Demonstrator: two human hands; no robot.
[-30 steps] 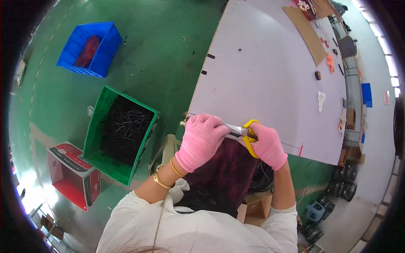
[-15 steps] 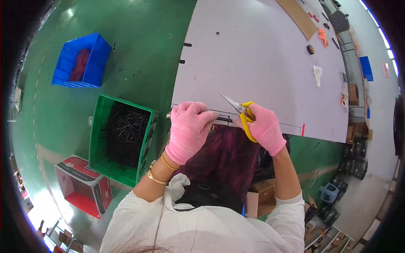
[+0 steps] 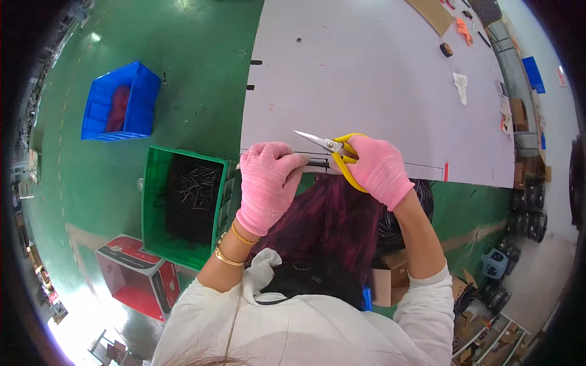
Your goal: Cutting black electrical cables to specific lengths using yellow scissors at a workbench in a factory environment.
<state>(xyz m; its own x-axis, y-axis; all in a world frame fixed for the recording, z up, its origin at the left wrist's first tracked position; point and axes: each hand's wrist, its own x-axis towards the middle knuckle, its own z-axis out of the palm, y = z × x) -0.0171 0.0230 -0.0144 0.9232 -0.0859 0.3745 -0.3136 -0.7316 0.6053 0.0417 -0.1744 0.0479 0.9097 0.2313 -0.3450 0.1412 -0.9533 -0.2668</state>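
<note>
Yellow-handled scissors (image 3: 332,145), gripped in the right hand (image 3: 381,168), have swung clear of the left hand (image 3: 265,180), which pinches a dark strip (image 3: 318,163) by the desk (image 3: 366,79) edge. How much is done or left is unclear.

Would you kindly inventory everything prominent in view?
Broad flat tabletop: one, whitish, ahead
Metal scissors: one, yellow-handled, tabletop's near edge
Slender rod: one, dark, beside scissors
Round roll: one, dark, tabletop's right
Crumpled soft pieces: two, orange, white, tabletop's right
Cardboard strip: one, brown, far right
Plastic crates: two, blue, green, left side
Open carton: one, red-grey, lower left
Sheer draped material: one, purplish-black, below tabletop
Gloved left hand: one, pink, apparently pinching rod
Gloved right hand: one, pink, holding scissors
</note>
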